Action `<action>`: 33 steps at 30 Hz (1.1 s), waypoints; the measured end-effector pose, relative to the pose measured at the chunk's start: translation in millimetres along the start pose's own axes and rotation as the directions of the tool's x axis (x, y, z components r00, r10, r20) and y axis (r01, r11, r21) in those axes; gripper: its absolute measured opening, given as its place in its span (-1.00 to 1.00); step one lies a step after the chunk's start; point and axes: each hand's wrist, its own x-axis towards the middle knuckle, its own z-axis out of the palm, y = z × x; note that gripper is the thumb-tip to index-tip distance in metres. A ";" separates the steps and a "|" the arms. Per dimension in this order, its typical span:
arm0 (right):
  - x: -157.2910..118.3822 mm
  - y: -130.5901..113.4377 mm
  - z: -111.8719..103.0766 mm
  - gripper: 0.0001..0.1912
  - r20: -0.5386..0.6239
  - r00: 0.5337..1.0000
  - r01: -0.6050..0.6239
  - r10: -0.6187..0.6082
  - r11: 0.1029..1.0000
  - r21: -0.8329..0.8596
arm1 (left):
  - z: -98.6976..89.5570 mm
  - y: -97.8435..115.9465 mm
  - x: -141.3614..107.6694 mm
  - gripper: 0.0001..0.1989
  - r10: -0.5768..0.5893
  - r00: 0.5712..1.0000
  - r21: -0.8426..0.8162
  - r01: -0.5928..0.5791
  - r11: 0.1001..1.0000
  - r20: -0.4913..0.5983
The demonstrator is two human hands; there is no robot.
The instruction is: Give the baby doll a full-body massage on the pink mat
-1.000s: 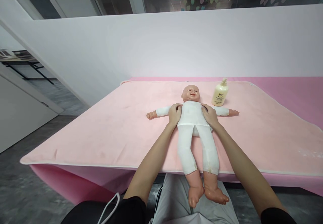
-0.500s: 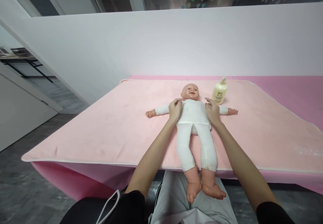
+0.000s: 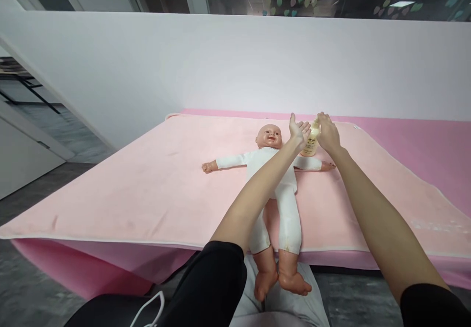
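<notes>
A baby doll [image 3: 270, 136] in a white suit lies on its back on the pink blanket [image 3: 165, 179], arms spread and feet over the front edge. Beyond its outstretched arm, on the right, stands a pale yellow pump bottle [image 3: 309, 146]. My left hand [image 3: 299, 130] is just left of the bottle's top, palm turned up and fingers apart, holding nothing visible; its forearm crosses over the doll's body. At the pump head is my right hand [image 3: 328, 131], fingers stretched out over it and hiding part of it.
A white wall [image 3: 221, 62] rises behind the table, with dark glass and heart stickers above. Pink cloth [image 3: 423, 145] shows beyond the blanket on the right. A white cord [image 3: 156, 307] lies near my left sleeve.
Both hands have left the doll's sides and moved up and to the right, to the bottle. My left palm has turned up. The view has shifted slightly.
</notes>
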 end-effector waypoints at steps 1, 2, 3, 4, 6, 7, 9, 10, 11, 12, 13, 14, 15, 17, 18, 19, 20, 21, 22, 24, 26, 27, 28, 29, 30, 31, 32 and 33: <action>-1.4 0.1 0.4 -0.35 0.028 1.000 0.005 -0.004 0.999 -0.046 | 0.4 -2.2 2.6 -0.29 0.022 1.000 -0.015 -0.022 1.000 -0.001; -3.3 -0.5 1.1 -0.37 0.042 0.999 0.004 0.000 0.997 -0.083 | 0.4 -3.7 4.6 -0.29 0.035 0.999 -0.027 -0.035 0.999 0.007; -5.3 -1.8 2.1 -0.40 0.043 0.999 -0.002 0.006 0.994 -0.105 | 0.1 -4.5 5.9 -0.30 0.039 0.999 -0.035 -0.038 0.999 0.022; -7.1 -3.6 3.5 -0.41 0.037 0.999 -0.011 0.015 0.994 -0.109 | -0.2 -4.8 6.7 -0.31 0.038 0.999 -0.037 -0.037 0.999 0.037; -8.9 -8.0 6.5 -0.42 0.017 0.999 -0.027 0.028 0.998 -0.065 | -0.5 -4.3 7.3 -0.32 0.034 0.998 -0.027 -0.032 0.999 0.056; -8.6 -10.1 7.5 -0.42 0.007 0.999 -0.032 0.032 0.999 -0.026 | -0.5 -3.8 7.2 -0.32 0.031 0.998 -0.016 -0.030 0.999 0.059; -4.8 -12.9 6.8 -0.42 -0.006 0.999 -0.035 0.035 0.998 0.060 | -0.4 -2.6 6.6 -0.34 0.023 0.998 0.012 -0.024 1.000 0.053; -1.5 -13.4 4.7 -0.41 -0.003 0.999 -0.033 0.034 0.995 0.097 | -0.4 -2.0 6.3 -0.34 0.020 0.999 0.025 -0.021 0.999 0.046; 2.5 -13.3 1.4 -0.42 0.006 0.999 -0.036 0.036 0.992 0.122 | -0.3 -1.5 6.0 -0.35 0.018 0.999 0.035 -0.019 0.999 0.038; 6.8 -12.7 -2.7 -0.42 0.019 0.999 -0.047 0.045 0.990 0.132 | -0.3 -1.0 5.6 -0.35 0.018 0.999 0.041 -0.019 0.999 0.031; 11.0 -11.6 -7.1 -0.42 0.030 0.998 -0.062 0.058 0.990 0.127 | -0.1 -0.4 5.2 -0.35 0.019 0.999 0.045 -0.020 0.999 0.026; 14.3 -10.4 -11.2 -0.42 0.033 0.997 -0.076 0.073 0.991 0.112 | 0.3 0.1 4.7 -0.35 0.017 1.000 0.047 -0.019 0.999 0.026; 16.5 -9.2 -14.4 -0.41 0.030 0.996 -0.088 0.086 0.992 0.094 | 0.9 0.7 4.1 -0.34 0.013 0.999 0.046 -0.015 0.999 0.031; 16.1 -7.6 -16.7 -0.40 0.030 0.996 -0.088 0.086 0.993 0.073 | 2.8 2.0 2.2 -0.35 -0.001 0.999 0.041 -0.001 0.999 0.051; 13.8 -7.4 -15.9 -0.40 0.034 0.997 -0.074 0.071 0.994 0.080 | 4.0 2.5 0.9 -0.35 -0.009 0.998 0.038 0.006 0.999 0.061; 10.7 -7.5 -14.3 -0.40 0.037 0.998 -0.061 0.058 0.994 0.092 | 5.3 2.9 -0.7 -0.36 -0.015 0.998 0.035 0.013 0.999 0.067; 7.6 -7.9 -12.6 -0.41 0.038 0.998 -0.055 0.051 0.993 0.104 | 6.5 3.2 -2.5 -0.37 -0.019 0.998 0.030 0.017 0.999 0.067; 5.0 -8.2 -11.2 -0.41 0.040 0.998 -0.056 0.052 0.993 0.108 | 7.6 3.3 -4.4 -0.37 -0.021 0.998 0.025 0.020 0.999 0.062; 3.6 -8.4 -10.8 -0.41 0.044 0.997 -0.063 0.059 0.993 0.101 | 8.4 3.2 -6.4 -0.38 -0.021 0.999 0.017 0.020 1.000 0.049; 4.7 -8.1 -13.0 -0.39 0.079 0.993 -0.089 0.085 0.994 0.058 | 9.3 2.6 -9.9 -0.39 -0.015 1.000 -0.003 0.015 1.000 0.014; 8.6 -6.5 -17.7 -0.39 0.113 0.990 -0.091 0.089 0.996 0.007 | 9.1 1.9 -12.1 -0.40 -0.008 1.000 -0.005 0.008 1.000 -0.019; 10.2 -5.5 -19.8 -0.39 0.110 0.991 -0.079 0.079 0.997 -0.006 | 8.7 1.5 -12.5 -0.39 -0.003 0.999 0.001 0.003 1.000 -0.034; 10.8 -4.5 -21.2 -0.39 0.096 0.993 -0.061 0.062 0.998 -0.011 | 8.4 1.1 -12.4 -0.38 0.002 0.999 0.009 -0.002 1.000 -0.044; 10.5 -3.6 -21.7 -0.39 0.081 0.996 -0.044 0.045 0.999 -0.010 | 8.3 0.8 -11.8 -0.38 0.006 0.999 0.016 -0.006 1.000 -0.049; 9.3 -2.7 -21.3 -0.38 0.069 0.997 -0.033 0.033 0.999 -0.005 | 8.5 0.5 -10.8 -0.37 0.008 0.999 0.017 -0.008 1.000 -0.049; 7.6 -2.0 -20.2 -0.37 0.065 0.997 -0.031 0.031 1.000 0.001 | 9.0 0.1 -9.4 -0.37 0.007 0.999 0.013 -0.006 1.000 -0.042; 6.2 -1.3 -18.9 -0.36 0.070 0.997 -0.038 0.038 0.999 0.003 | 10.0 -0.2 -7.7 -0.36 0.003 1.000 0.005 -0.002 1.000 -0.027; 5.3 -0.5 -17.7 -0.35 0.084 0.995 -0.048 0.048 0.999 0.001 | 11.3 -0.5 -5.9 -0.36 -0.002 1.000 -0.004 0.002 1.000 -0.008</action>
